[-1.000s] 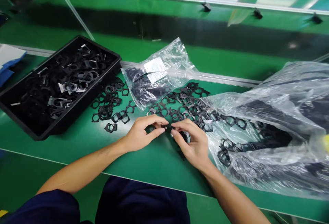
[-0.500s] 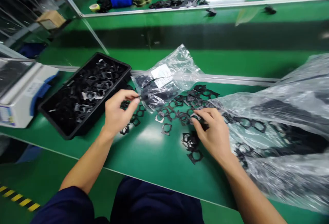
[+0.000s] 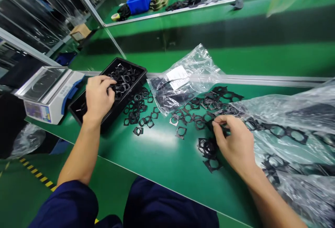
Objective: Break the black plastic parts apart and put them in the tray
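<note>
My left hand (image 3: 98, 97) is over the black bin (image 3: 136, 92), its thumb and fingers curved but apart, with nothing visible between them. Many small black parts (image 3: 127, 78) fill the bin. On the right, my right hand (image 3: 234, 139) pinches with thumb and forefinger at a thin black frame with a round hole (image 3: 211, 126), low over the table. Just below that hand lies a small pile of the same black frames (image 3: 208, 147). More loose frames (image 3: 180, 132) are scattered between my hands, some beside the bin.
A clear labelled bag (image 3: 180, 85) with black parts lies at the middle back. On the right a large open plastic bag (image 3: 290, 104) spills black frames. A digital scale (image 3: 49, 95) stands left of the bin. A metal rail (image 3: 248, 79) edges the table's back.
My left hand has moved left from beside the clear labelled bag to over the bin, and its fingers have parted. My right hand stays pinched near the loose frames. The view has shifted left.
</note>
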A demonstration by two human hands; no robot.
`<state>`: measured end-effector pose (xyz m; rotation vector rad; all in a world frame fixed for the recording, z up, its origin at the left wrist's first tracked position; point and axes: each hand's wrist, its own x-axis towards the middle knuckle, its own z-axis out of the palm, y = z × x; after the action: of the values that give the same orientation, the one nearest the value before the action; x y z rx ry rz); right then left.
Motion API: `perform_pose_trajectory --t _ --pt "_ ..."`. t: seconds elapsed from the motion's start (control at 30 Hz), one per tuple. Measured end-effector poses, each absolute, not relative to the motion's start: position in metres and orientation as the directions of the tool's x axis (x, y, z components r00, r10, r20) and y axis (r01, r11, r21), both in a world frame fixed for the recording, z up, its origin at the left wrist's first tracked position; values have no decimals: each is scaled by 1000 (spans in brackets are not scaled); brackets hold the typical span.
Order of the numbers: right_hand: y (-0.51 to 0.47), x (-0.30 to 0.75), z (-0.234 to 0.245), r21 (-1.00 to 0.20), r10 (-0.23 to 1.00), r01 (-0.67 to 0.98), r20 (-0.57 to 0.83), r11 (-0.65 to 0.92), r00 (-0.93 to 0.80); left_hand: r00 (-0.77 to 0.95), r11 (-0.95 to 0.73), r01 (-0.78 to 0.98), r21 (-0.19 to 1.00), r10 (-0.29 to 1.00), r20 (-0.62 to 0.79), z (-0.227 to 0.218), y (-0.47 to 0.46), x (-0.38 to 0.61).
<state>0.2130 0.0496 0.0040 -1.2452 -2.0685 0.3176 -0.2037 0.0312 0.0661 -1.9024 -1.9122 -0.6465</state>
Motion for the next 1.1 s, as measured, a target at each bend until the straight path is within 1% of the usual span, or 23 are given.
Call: perform_pose_trajectory --t 0.07,0.13,0.17,0.23,0.3,0.33,0.4,0.47,0.53,0.6,0.67,0.73,0.77,0.83,0.87,0.93,1.0,1.07,1.1 --pt "45 209 9 -649 872 585 404 486 -276 52 -108 991 85 865 499 58 26 -174" --pt "41 205 10 -714 871 501 375 490 -317 187 -250 954 163 927 324 44 25 -145" --pt "39 203 9 -720 854 469 367 512 -369 229 -277 945 176 941 251 37 27 -133" --pt "35 198 3 -680 781 431 358 593 -511 241 -264 953 151 958 159 22 31 -115" --pt "32 195 -5 -601 699 427 339 676 -629 215 -229 967 112 969 124 12 37 -106" --pt "30 194 -8 -567 677 435 330 700 -658 206 -218 971 99 972 111 9 39 -104" --pt "27 193 -13 -554 676 451 310 700 -668 209 -217 972 89 974 89 8 40 -105" --pt "23 192 -13 -611 722 453 305 649 -621 219 -226 970 92 972 85 12 37 -107" --pt "20 192 -10 -716 788 421 293 556 -542 195 -211 970 119 972 129 20 30 -109" --pt "18 191 -5 -825 850 360 246 436 -467 123 -172 964 204 965 231 31 20 -105" --pt "16 190 -1 -917 908 279 164 284 -386 61 -193 920 340 930 363 41 11 -94" --pt "15 188 2 -975 939 182 56 123 -339 110 -315 832 456 900 422 47 5 -75" --pt "15 188 3 -988 944 140 8 57 -329 167 -381 771 510 894 416 47 4 -64" --pt "14 187 4 -996 944 86 -53 -27 -324 277 -458 628 629 887 370 42 4 -40" --pt "14 187 5 -996 944 76 -70 -48 -323 305 -447 570 690 894 327 38 5 -29" --pt "15 187 5 -994 944 84 -91 -67 -317 314 -356 479 802 923 222 27 7 -12" --pt "15 187 6 -992 948 104 -95 -67 -303 295 -220 392 893 950 105 16 8 -1" --pt "15 187 7 -993 951 99 -91 -65 -297 266 -103 291 951 964 23 7 6 3" --pt "15 187 7 -995 952 75 -91 -72 -293 241 -67 241 968 970 7 3 6 4"
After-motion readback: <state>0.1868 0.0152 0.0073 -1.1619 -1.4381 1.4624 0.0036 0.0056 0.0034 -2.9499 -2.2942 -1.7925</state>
